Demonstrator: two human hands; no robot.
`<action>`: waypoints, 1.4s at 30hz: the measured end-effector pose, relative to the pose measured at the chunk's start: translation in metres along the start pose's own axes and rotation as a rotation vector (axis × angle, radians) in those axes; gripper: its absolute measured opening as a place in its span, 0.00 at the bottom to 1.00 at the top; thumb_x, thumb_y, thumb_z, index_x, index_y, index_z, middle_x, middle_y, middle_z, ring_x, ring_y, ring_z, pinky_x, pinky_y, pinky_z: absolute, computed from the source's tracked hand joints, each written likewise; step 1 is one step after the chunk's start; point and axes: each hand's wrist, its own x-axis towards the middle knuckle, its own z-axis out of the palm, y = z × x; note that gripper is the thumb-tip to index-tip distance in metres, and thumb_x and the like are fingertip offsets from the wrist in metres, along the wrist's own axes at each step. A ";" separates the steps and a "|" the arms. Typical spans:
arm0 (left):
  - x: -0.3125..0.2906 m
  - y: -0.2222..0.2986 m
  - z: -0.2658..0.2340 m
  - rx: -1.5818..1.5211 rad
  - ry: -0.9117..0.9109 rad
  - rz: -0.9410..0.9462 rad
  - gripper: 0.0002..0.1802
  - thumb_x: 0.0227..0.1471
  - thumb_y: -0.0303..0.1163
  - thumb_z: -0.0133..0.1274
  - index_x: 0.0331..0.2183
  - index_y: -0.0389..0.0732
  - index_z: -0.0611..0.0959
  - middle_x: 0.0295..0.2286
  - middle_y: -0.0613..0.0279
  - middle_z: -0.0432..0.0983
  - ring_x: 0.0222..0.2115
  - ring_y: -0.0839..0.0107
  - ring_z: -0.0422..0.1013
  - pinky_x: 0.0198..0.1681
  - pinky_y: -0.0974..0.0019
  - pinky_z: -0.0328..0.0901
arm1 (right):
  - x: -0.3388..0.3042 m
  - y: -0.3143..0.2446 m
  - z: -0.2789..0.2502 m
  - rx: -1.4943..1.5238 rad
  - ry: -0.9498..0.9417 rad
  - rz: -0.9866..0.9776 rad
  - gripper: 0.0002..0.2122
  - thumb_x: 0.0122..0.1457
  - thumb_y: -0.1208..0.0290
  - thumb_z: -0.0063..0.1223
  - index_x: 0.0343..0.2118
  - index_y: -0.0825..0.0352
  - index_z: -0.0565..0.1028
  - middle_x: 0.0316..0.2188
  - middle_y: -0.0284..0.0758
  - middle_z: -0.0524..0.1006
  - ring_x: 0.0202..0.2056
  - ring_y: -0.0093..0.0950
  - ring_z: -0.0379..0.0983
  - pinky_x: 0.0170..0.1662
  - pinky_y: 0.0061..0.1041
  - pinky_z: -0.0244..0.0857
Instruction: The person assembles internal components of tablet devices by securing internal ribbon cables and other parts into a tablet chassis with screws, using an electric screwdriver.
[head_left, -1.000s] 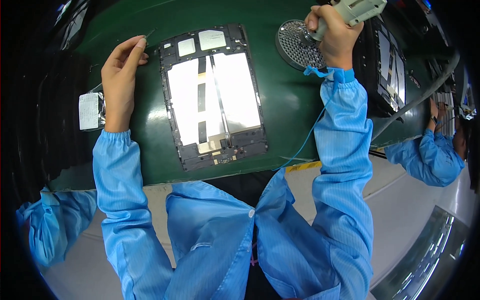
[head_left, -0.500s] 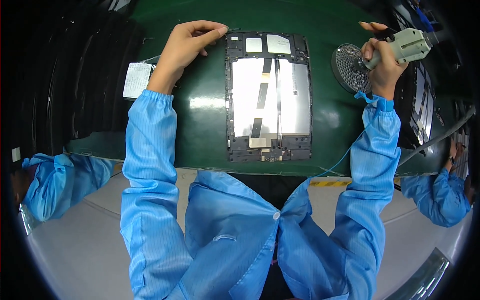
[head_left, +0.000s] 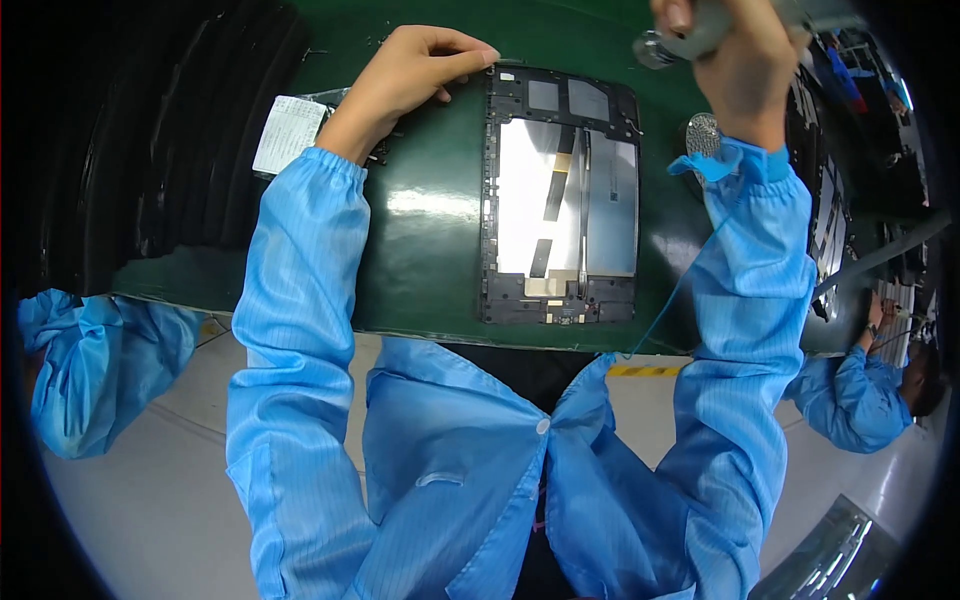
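Note:
An opened tablet lies on the green table, its silvery battery area and black strips facing up. At its far left corner my left hand pinches thumb and forefinger together. A thin dark sliver shows at those fingertips, too small to name. My right hand grips a pale electric screwdriver up beyond the tablet's far right corner. The screwdriver's clear nose points left; its bit cannot be made out. Partly hidden behind my right wrist is a round dish of small metallic pieces.
A white paper label lies left of my left wrist, near a row of dark panels. More opened devices stand at the right edge, by a grey cable. Blue-sleeved people sit on both sides. A blue cord runs from my right wrist.
My right hand has lifted the screwdriver away from the round dish, up and to the left. My left hand stays pinched at the tablet's corner. The whole view has shifted slightly.

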 end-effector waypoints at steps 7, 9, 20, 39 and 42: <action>0.004 -0.006 0.009 0.054 -0.014 0.020 0.16 0.55 0.41 0.61 0.39 0.40 0.88 0.28 0.66 0.81 0.26 0.80 0.71 0.25 0.76 0.64 | 0.005 0.053 0.034 0.178 -0.073 0.032 0.15 0.51 0.78 0.43 0.42 0.76 0.73 0.34 0.48 0.80 0.16 0.23 0.68 0.21 0.23 0.66; 0.002 -0.009 0.011 0.021 0.045 0.064 0.13 0.51 0.38 0.63 0.35 0.40 0.89 0.24 0.64 0.80 0.21 0.78 0.71 0.22 0.73 0.66 | 0.004 0.064 0.041 0.185 -0.067 0.035 0.15 0.52 0.78 0.43 0.42 0.76 0.73 0.35 0.47 0.80 0.16 0.23 0.68 0.22 0.23 0.66; 0.003 -0.013 0.014 0.234 0.150 0.278 0.14 0.52 0.39 0.64 0.36 0.39 0.89 0.23 0.65 0.78 0.22 0.81 0.68 0.23 0.73 0.61 | 0.001 0.074 0.046 0.217 -0.052 0.073 0.15 0.53 0.78 0.42 0.44 0.76 0.72 0.37 0.48 0.79 0.17 0.22 0.67 0.23 0.22 0.66; 0.006 -0.019 0.002 0.155 -0.047 0.055 0.17 0.59 0.39 0.57 0.45 0.38 0.85 0.28 0.66 0.79 0.25 0.81 0.69 0.26 0.75 0.65 | -0.007 0.090 0.054 0.206 -0.096 0.030 0.14 0.53 0.78 0.43 0.42 0.76 0.74 0.34 0.44 0.80 0.17 0.22 0.68 0.21 0.21 0.65; 0.005 -0.008 0.004 0.088 -0.063 0.068 0.16 0.57 0.37 0.60 0.42 0.37 0.86 0.27 0.67 0.78 0.24 0.83 0.68 0.26 0.77 0.64 | -0.007 0.094 0.053 0.199 -0.087 0.049 0.14 0.53 0.78 0.44 0.42 0.76 0.73 0.34 0.45 0.80 0.17 0.22 0.68 0.22 0.21 0.65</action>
